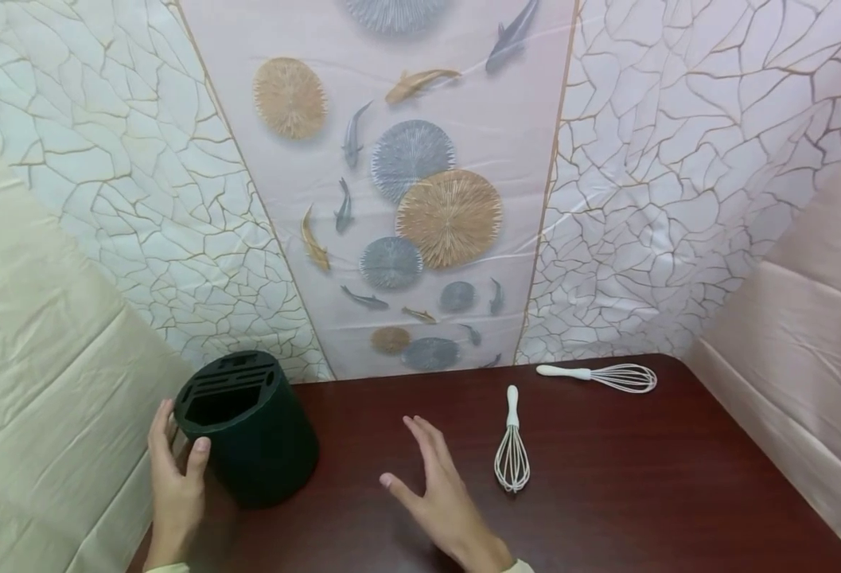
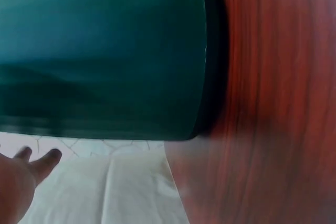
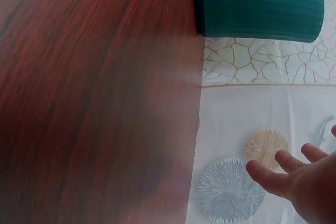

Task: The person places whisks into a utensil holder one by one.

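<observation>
A dark green, round utensil holder [image 1: 270, 446] with a slotted top stands upright at the left of the table. My left hand [image 1: 177, 485] is at its left side, fingers and thumb spread near the rim. In the left wrist view the holder's green wall [image 2: 105, 61] fills the upper left, and the fingertips [image 2: 51, 157] show beside it. My right hand [image 1: 445, 497] hovers over the middle of the table, fingers extended and nothing in it. Right of it lies a white-handled whisk [image 1: 512, 446], its wires toward me. A second whisk [image 1: 599, 376] lies sideways near the back edge.
The dark red wooden table [image 1: 642, 485] meets a patterned cloth backdrop [image 1: 406, 318] at its back edge. Beige cloth [image 1: 33, 398] hangs along the left side, and a pinkish cloth [image 1: 807, 342] along the right.
</observation>
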{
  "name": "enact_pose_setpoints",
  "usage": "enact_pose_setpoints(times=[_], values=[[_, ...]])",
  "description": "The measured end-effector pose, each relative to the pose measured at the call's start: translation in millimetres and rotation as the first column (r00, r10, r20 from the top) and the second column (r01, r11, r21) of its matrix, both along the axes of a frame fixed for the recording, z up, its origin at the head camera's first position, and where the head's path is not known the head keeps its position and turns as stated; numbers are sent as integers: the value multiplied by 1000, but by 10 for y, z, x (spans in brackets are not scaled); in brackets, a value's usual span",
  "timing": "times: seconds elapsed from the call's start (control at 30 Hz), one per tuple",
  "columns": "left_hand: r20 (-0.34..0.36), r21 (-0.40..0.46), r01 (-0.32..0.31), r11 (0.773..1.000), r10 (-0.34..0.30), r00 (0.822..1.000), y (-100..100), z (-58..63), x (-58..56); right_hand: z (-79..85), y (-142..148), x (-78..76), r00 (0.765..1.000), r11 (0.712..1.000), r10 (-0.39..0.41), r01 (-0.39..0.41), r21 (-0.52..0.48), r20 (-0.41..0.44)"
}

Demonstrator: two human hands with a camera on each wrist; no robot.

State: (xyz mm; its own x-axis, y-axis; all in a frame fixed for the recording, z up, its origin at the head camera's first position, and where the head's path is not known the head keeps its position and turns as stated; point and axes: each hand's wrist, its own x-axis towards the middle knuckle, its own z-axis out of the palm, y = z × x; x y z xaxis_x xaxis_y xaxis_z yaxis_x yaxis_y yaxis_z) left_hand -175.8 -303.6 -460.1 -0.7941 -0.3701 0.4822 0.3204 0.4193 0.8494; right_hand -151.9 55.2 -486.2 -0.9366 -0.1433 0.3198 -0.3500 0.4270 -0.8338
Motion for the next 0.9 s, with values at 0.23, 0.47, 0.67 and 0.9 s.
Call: enact_pose_setpoints(times=[0.23,0.47,0.67,0.9], values=[[-20,-31,61,998,-61,998,-156,-31,-34,32,-144,-74,999,999,33,-33,-1,-8],[-41,-63,100,993,-103,994,-267,10,-68,98,-314,-211,993,993,114,-113,32,-19],[11,-116,101,988,-100,995,-297,35,-140,205,-456,-389,986,983,165,-164,77,-9],[-45,-167,119,979,-128,991,-334,29,-231,344,-695,-570,968,961,246,-249,117,39]])
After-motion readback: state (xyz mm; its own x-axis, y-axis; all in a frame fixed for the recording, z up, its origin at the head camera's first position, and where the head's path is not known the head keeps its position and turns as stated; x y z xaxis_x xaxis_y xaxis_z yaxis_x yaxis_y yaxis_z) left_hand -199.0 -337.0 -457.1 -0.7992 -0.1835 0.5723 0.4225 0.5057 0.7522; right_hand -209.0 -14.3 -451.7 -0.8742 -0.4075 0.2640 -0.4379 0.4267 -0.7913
